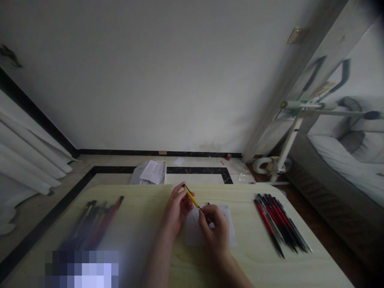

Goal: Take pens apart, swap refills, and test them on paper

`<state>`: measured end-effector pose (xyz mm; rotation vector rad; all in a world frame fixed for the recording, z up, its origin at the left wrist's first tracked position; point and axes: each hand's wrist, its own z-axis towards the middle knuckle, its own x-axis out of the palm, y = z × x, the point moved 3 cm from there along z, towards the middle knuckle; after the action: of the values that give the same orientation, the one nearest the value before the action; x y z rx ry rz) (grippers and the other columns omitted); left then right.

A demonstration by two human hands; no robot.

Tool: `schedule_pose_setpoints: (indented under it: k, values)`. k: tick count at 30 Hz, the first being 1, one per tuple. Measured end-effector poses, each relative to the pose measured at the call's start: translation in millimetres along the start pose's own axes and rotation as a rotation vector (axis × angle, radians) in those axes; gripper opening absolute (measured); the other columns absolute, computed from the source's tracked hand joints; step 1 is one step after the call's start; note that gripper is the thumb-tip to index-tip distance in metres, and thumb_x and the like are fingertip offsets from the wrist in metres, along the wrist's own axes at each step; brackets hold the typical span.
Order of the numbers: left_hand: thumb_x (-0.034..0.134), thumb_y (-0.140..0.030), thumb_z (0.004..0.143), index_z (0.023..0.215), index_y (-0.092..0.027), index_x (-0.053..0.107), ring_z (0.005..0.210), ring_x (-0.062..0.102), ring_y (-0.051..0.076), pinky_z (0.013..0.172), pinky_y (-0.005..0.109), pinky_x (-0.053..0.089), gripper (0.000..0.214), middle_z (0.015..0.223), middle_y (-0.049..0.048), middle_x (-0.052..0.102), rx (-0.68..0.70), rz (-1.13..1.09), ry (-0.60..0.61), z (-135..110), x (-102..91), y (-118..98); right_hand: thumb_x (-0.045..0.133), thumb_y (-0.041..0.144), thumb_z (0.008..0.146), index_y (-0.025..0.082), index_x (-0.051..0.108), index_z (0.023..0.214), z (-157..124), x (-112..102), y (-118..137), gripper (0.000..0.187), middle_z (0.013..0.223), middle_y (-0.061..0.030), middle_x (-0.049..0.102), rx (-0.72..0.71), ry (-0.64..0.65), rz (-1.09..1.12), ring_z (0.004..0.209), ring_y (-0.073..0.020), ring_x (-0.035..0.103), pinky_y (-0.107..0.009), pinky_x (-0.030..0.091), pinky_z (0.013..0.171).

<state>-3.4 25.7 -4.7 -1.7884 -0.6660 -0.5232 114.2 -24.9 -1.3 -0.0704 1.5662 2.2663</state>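
Observation:
A yellow pen [191,196] with a black end is held slantwise over the table, between both hands. My left hand [177,210] is closed on its upper, black-ended part with thumb and fingertips. My right hand [216,226] is closed at the lower end, where a thin dark length runs from the yellow barrel into the fingers. Whether this is a refill or the pen's own tip, I cannot tell. Beneath the hands lies a white sheet of paper [192,236], partly covered by the right hand. A small dark tip shows just above the right fingers.
On the right of the wooden table [192,272] lies a row of red, black and grey pens [279,220]. More pens [93,220], blurred, lie at the left. Beyond the far edge, papers [153,172] rest low down. White exercise equipment [288,144] stands at the right, beside a sofa [336,192].

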Motion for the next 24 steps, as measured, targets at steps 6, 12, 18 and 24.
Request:
schedule_pose_setpoints:
  k: [6,12,18,24]
  values:
    - [0.057,-0.022,0.074,0.115,-0.023,0.045,0.051,0.051,0.006,0.050,0.018,0.042,0.043,0.078,0.0054,0.063,-0.005,-0.029,-0.008,1.2,-1.5,-0.4,0.052,0.018,0.077,0.018,0.053,0.074,-0.3,0.3,-1.6,0.003,0.063,0.0012,0.052,0.006,-0.007,0.010,0.054,-0.0105,0.045,-0.022,0.038,0.050]
    - [0.057,-0.021,0.074,0.114,-0.022,0.045,0.052,0.051,0.006,0.051,0.019,0.043,0.042,0.079,0.0053,0.063,-0.007,-0.045,-0.012,1.1,-1.5,-0.1,0.053,0.018,0.077,0.018,0.053,0.074,-0.8,-0.3,-1.5,0.003,0.063,0.0010,0.052,0.018,-0.012,0.006,0.054,-0.0106,0.046,-0.022,0.038,0.050]
    - [0.059,-0.018,0.072,0.108,-0.021,0.046,0.052,0.051,0.006,0.051,0.019,0.043,0.038,0.077,0.0046,0.063,-0.002,-0.044,0.000,2.3,-0.9,0.9,0.053,0.019,0.077,0.018,0.053,0.073,0.0,-0.5,1.3,0.004,0.062,0.0011,0.052,0.030,-0.008,0.012,0.054,-0.0108,0.046,-0.022,0.038,0.050]
    - [0.060,-0.018,0.072,0.102,-0.020,0.047,0.051,0.052,0.006,0.051,0.018,0.044,0.034,0.077,0.0040,0.063,0.000,-0.034,-0.015,0.7,-0.5,0.0,0.053,0.018,0.076,0.018,0.053,0.073,-0.1,-0.4,1.6,0.003,0.062,0.0011,0.052,0.022,-0.014,-0.002,0.054,-0.0107,0.045,-0.022,0.038,0.050]
